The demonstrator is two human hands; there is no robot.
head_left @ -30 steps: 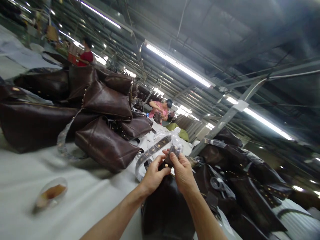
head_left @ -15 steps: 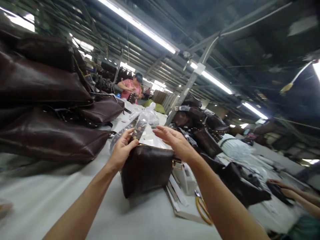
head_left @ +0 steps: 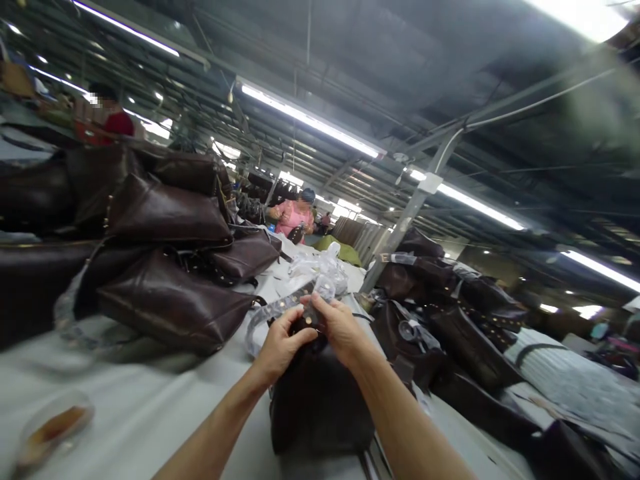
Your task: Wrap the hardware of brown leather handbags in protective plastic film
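A dark brown leather bag (head_left: 320, 407) stands on the pale table in front of me. Above its top edge, my left hand (head_left: 280, 343) is closed on a studded strap (head_left: 309, 320), thumb on top. My right hand (head_left: 343, 330) grips the same strap from the other side, its fingertips close to the left ones. Clear plastic wrap (head_left: 325, 287) covers part of the strap and sticks up past the fingers. A wrapped length of strap curves out to the left of my left hand. My hands and forearms hide part of the bag.
Brown bags (head_left: 175, 300) are piled on the left, and more bags (head_left: 465, 340) lie on the right beside a metal post (head_left: 405, 223). A cup of brown liquid (head_left: 57, 427) sits front left. Beyond the table is a person in pink (head_left: 295, 213).
My right hand, spread over the bag's right end before, has come in to the strap and closed on it. The view has swung left.
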